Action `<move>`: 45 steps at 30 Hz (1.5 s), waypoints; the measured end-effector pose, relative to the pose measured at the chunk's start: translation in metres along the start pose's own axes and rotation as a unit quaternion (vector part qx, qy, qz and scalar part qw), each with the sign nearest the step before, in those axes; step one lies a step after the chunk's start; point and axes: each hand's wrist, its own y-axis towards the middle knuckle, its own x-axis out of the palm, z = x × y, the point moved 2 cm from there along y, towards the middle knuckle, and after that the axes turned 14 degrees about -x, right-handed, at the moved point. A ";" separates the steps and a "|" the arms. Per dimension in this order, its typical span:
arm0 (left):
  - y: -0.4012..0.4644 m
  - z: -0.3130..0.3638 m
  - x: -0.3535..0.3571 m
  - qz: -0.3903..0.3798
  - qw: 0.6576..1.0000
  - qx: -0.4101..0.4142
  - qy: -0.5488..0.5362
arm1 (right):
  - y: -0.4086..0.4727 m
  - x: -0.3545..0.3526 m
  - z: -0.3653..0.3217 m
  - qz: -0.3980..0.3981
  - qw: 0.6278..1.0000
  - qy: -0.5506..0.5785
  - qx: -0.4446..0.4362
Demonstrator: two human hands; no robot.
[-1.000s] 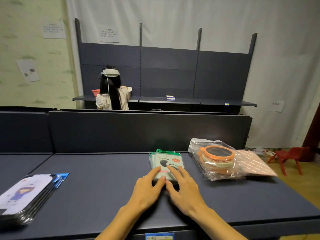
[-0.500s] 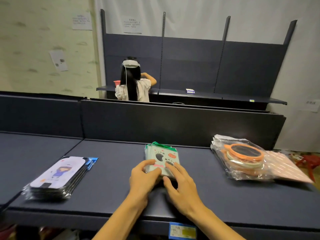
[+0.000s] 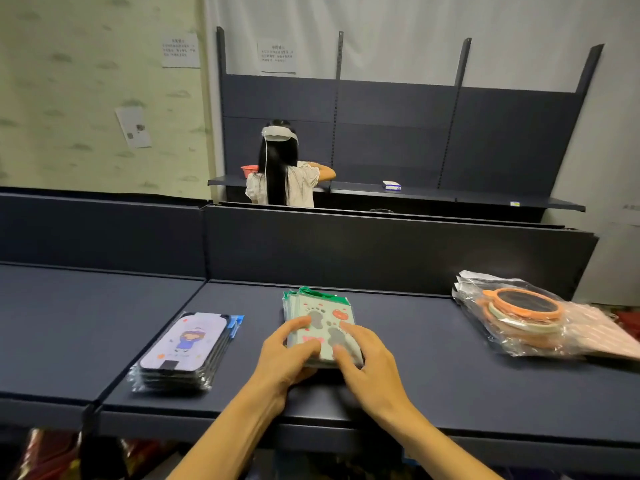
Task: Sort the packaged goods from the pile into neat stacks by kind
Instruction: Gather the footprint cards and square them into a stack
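Note:
A stack of green-edged packets with paw prints [image 3: 320,315] lies mid-shelf. My left hand [image 3: 287,355] grips its near left corner, thumb on top and fingers curled at the side. My right hand [image 3: 367,362] rests on the stack's near right part with fingers spread. To the left sits a stack of phone-case packets with a cartoon girl [image 3: 185,351]. Clear bags holding orange round mirrors [image 3: 519,313] are piled at the right, over a pink striped packet [image 3: 602,341].
The dark blue shelf [image 3: 433,386] has a back panel behind the stacks and a front edge near my wrists. A person stands with their back turned at the far shelving [image 3: 398,140]. Red bags show under the shelf at lower left.
The camera has swung left and down, bringing the phone-case stack nearer the middle. My left hand's fingers have curled tighter on the green stack; both hands stay on it.

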 end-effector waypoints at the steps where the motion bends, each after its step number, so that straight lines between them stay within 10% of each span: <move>1: -0.001 0.000 -0.006 -0.004 1.000 0.007 0.009 | 0.001 0.004 -0.003 -0.001 1.000 -0.002 -0.001; 10: -0.003 0.001 -0.041 -0.051 0.987 0.125 0.089 | 0.008 0.032 -0.016 0.009 0.995 0.080 0.058; 20: 0.004 -0.006 -0.053 -0.015 0.928 0.267 0.259 | 0.007 0.032 -0.015 0.051 0.995 0.021 -0.079; 45: -0.004 -0.014 -0.052 0.001 0.882 0.396 0.256 | -0.009 0.039 -0.024 0.018 0.978 -0.051 -0.202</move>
